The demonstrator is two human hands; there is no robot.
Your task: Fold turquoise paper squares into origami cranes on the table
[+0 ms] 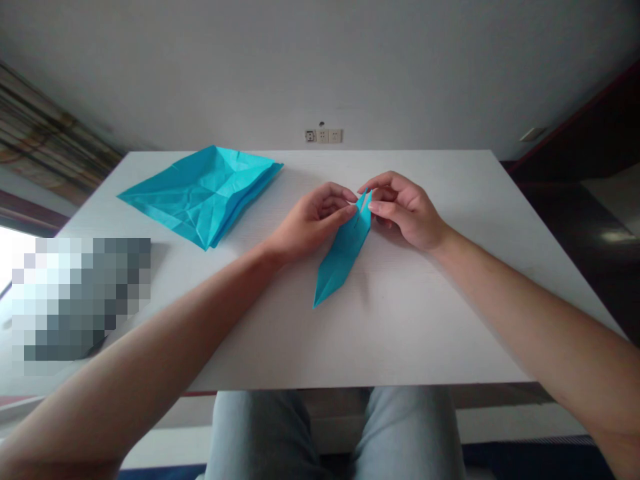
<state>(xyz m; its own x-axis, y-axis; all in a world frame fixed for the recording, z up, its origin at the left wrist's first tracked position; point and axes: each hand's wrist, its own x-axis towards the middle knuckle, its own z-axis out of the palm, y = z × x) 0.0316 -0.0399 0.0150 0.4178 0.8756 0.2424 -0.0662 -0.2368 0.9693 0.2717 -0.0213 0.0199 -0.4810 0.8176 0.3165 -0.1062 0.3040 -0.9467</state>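
A narrow piece of folded blue paper (343, 250) is held over the middle of the table, one pointed end aimed down toward me and two thin points at its far end. My left hand (325, 217) pinches its left edge near the split end with thumb and fingers. On the other side, my right hand (407, 210) has thumb and index finger closed on the right edge by the tip. The fingertips behind the paper are partly hidden.
A larger creased sheet of blue paper (200, 193) lies at the back left of the white table (425, 333). A pixelated object (90, 293) stands near the left edge. Behind the table is a wall with sockets (323, 136).
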